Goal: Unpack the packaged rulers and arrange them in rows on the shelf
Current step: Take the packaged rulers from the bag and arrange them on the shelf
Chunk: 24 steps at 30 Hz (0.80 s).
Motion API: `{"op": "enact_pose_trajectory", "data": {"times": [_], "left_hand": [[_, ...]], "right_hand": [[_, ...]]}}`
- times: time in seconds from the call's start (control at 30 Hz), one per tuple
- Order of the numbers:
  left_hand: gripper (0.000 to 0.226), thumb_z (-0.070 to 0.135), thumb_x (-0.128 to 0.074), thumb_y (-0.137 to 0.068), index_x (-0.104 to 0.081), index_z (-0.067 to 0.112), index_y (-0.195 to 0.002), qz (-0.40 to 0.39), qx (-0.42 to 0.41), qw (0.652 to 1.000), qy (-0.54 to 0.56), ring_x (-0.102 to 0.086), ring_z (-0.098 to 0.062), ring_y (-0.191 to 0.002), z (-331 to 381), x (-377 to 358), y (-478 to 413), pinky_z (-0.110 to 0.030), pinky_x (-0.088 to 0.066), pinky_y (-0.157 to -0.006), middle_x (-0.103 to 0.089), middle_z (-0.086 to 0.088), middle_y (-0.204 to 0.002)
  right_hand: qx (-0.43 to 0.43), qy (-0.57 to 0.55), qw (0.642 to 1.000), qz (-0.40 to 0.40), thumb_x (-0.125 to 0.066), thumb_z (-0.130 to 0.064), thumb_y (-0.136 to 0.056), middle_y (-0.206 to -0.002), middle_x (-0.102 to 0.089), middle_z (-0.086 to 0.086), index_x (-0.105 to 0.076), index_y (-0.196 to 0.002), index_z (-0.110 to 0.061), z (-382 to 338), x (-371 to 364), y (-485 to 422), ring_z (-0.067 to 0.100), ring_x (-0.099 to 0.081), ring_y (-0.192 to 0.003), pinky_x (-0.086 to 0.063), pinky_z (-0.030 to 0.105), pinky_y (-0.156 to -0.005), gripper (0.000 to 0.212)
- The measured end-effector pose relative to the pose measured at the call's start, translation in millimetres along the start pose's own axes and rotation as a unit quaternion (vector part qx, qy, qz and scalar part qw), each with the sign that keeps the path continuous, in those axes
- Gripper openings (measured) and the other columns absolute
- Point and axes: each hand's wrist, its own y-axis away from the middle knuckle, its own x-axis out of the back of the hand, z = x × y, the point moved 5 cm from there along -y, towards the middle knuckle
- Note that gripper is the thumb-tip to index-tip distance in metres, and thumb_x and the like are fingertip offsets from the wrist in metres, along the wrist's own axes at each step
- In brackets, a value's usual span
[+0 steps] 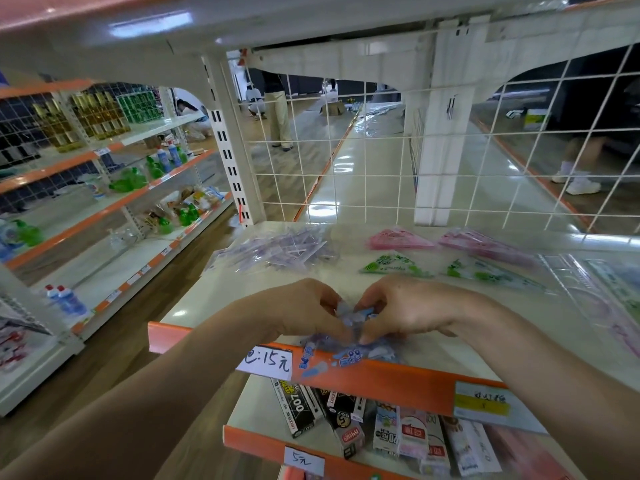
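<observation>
Here, at the orange front edge of the shelf (pixel 450 362), the left hand (pixel 304 313) and right hand (pixel 408 310) each hold a pinching grip on a clear, blue-printed ruler packet (pixel 348 355); beyond lie purple packets (pixel 277 252), green packets (pixel 394 265) and pink packets (pixel 398 239), then wire mesh (pixel 346 168).

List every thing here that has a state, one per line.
blue ruler packet: at shelf edge, pinched by both hands
left hand: pinching the packet
right hand: pinching the packet
purple packets: heaped loosely at the back
green set squares: lying flat, side by side

Blurred blue packet (pixel 349 353) half hidden under fingers (pixel 375 327).
</observation>
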Motion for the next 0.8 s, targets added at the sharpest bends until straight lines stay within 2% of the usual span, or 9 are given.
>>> {"op": "enact_pose_trajectory", "data": {"times": [0.07,0.13,0.27,0.37,0.47,0.57,0.67,0.77,0.8], "left_hand": [[0.042,0.033,-0.078,-0.075,-0.053,0.025,-0.107,0.01,-0.017,0.999,-0.045,-0.06,-0.009,-0.09,5,0,6,-0.022,-0.048,-0.075,-0.061,0.009,-0.103],[0.049,0.031,-0.077,-0.076,-0.048,0.028,-0.114,-0.009,-0.024,0.999,-0.044,-0.065,-0.01,-0.087,6,1,10,-0.024,-0.054,-0.072,-0.06,0.009,-0.108],[0.045,0.017,-0.077,-0.076,-0.051,0.024,-0.112,-0.014,-0.038,0.999,-0.001,-0.067,-0.016,-0.079,7,3,7,-0.032,-0.057,-0.077,-0.067,0.001,-0.102],[0.02,0.01,-0.075,-0.077,-0.057,0.012,-0.085,0.058,-0.105,0.99,0.081,-0.055,-0.016,-0.071,11,21,0,-0.03,-0.047,-0.072,-0.06,0.005,-0.073],[0.021,0.013,-0.075,-0.078,-0.054,0.011,-0.075,0.165,-0.146,0.972,0.078,-0.043,-0.015,-0.066,15,39,-1,-0.026,-0.035,-0.063,-0.045,-0.001,-0.067],[0.018,0.011,-0.072,-0.079,-0.055,0.009,-0.074,0.133,-0.151,0.979,0.035,-0.045,-0.006,-0.057,15,29,0,-0.017,-0.037,-0.057,-0.048,-0.007,-0.064],[0.009,0.009,-0.073,-0.078,-0.067,0.013,-0.084,0.061,-0.126,0.989,0.046,-0.057,-0.005,-0.063,3,12,-2,-0.017,-0.046,-0.064,-0.065,-0.002,-0.072],[0.012,0.009,-0.074,-0.078,-0.069,0.006,-0.089,0.125,-0.115,0.98,0.102,-0.066,-0.018,-0.072,-7,24,-2,-0.029,-0.054,-0.072,-0.072,-0.011,-0.082],[0.015,0.009,-0.074,-0.079,-0.068,0.002,-0.091,0.157,-0.105,0.973,0.134,-0.065,-0.023,-0.072,-12,30,-1,-0.033,-0.054,-0.073,-0.071,-0.017,-0.084]], "right_hand": [[0.002,-0.012,1.0,0.006,-0.078,-0.029,-0.075,-0.093,-0.061,-0.008,-0.066,-0.106,-0.021,1,1,1,0.01,-0.058,-0.087,-0.047,0.023,-0.071,0.034],[-0.004,-0.035,0.999,0.012,-0.078,-0.025,-0.075,-0.107,-0.062,-0.003,-0.062,-0.111,-0.019,3,1,1,0.016,-0.061,-0.098,-0.054,0.036,-0.086,0.04],[0.031,-0.072,0.996,0.03,-0.078,-0.017,-0.074,-0.09,-0.067,0.005,-0.066,-0.097,-0.015,-3,4,-2,0.02,-0.065,-0.078,-0.055,0.036,-0.069,0.026],[0.071,-0.099,0.985,0.125,-0.077,-0.013,-0.077,-0.085,-0.063,-0.003,-0.062,-0.094,-0.023,-8,27,-2,0.014,-0.062,-0.073,-0.051,0.025,-0.064,0.024],[0.133,-0.117,0.954,0.243,-0.075,-0.013,-0.078,-0.094,-0.064,0.004,-0.059,-0.103,-0.029,-11,46,2,0.012,-0.059,-0.072,-0.05,0.029,-0.069,0.033],[0.153,-0.126,0.955,0.22,-0.073,-0.012,-0.08,-0.095,-0.06,0.003,-0.051,-0.116,-0.03,-7,28,1,0.01,-0.057,-0.072,-0.05,0.03,-0.071,0.046],[0.129,-0.109,0.974,0.149,-0.073,-0.017,-0.082,-0.097,-0.06,-0.002,-0.043,-0.133,-0.029,-1,1,-2,0.012,-0.062,-0.082,-0.053,0.03,-0.077,0.06],[0.099,-0.16,0.96,0.207,-0.073,-0.021,-0.082,-0.097,-0.064,-0.002,-0.046,-0.133,-0.021,7,21,0,0.015,-0.064,-0.088,-0.051,0.028,-0.081,0.058],[0.072,-0.111,0.964,0.232,-0.072,-0.027,-0.082,-0.101,-0.065,-0.003,-0.053,-0.128,-0.019,8,29,3,0.014,-0.063,-0.09,-0.051,0.028,-0.083,0.05]]}}
